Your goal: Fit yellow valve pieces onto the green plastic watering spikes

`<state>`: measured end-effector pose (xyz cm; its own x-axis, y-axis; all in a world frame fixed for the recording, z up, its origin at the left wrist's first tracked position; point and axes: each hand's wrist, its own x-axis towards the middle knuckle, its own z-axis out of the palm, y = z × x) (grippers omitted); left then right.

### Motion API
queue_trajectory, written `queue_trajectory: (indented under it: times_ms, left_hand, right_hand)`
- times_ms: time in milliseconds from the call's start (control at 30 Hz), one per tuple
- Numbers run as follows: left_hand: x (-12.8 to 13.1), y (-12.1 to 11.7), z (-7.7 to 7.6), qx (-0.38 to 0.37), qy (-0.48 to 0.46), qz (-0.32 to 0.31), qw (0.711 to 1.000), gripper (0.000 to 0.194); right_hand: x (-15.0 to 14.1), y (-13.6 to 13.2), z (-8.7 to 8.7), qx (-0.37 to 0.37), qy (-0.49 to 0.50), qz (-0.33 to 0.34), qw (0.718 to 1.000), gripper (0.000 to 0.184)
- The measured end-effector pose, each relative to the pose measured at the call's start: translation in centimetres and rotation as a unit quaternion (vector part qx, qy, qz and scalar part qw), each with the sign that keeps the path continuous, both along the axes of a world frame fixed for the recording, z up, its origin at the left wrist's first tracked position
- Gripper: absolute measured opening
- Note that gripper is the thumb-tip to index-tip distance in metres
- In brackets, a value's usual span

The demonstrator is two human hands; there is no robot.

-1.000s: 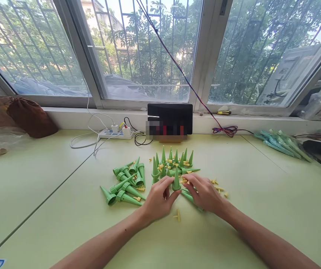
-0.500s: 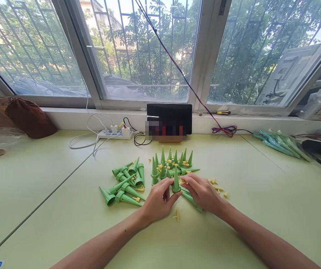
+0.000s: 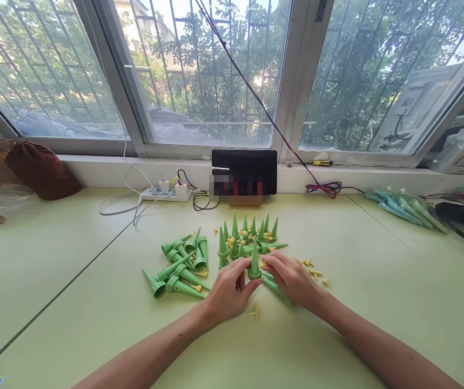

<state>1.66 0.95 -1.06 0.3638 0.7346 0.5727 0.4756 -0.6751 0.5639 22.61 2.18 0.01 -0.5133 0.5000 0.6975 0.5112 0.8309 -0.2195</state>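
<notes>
Thumb and fingers of my left hand (image 3: pixel 228 289) grip a green plastic watering spike (image 3: pixel 255 262), its tip pointing up. Against the spike's right side, my right hand (image 3: pixel 292 278) is pinched on a small yellow valve (image 3: pixel 262 263), mostly covered by the fingers. Under my right hand lie more green spikes (image 3: pixel 277 292). A yellow T-shaped valve (image 3: pixel 255 311) rests on the table just in front of my hands. Behind them stands a group of upright green spikes (image 3: pixel 223 251), several fitted with yellow valves. To the left, a loose pile of green spikes (image 3: pixel 183 270) lies on its side.
Loose yellow valves (image 3: pixel 315 272) are scattered right of my right hand. At the back of the pale green table (image 3: pixel 73 324) stand a dark-screened tablet (image 3: pixel 244 167) and a white power strip (image 3: pixel 167 193) with cables. Plastic bags (image 3: pixel 408 208) lie at the right.
My hands stay almost still around the upright spike. The yellow valve at my right fingertips shows less now, closer against the spike's side.
</notes>
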Motion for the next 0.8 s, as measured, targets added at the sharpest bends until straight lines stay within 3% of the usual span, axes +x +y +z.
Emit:
queue_trajectory:
  times_ms: [500,800]
  left_hand:
    - [-0.16,0.35,-0.13,-0.043,-0.03,-0.04,0.998,0.031]
    - [-0.38,0.52,-0.42,0.001,-0.008,-0.024,1.0,0.035]
  right_hand:
    - [0.15,0.0,0.1,-0.01,-0.054,-0.017,0.998,0.028]
    - [0.19,-0.2,0.49,-0.005,-0.082,0.0,0.997,0.031]
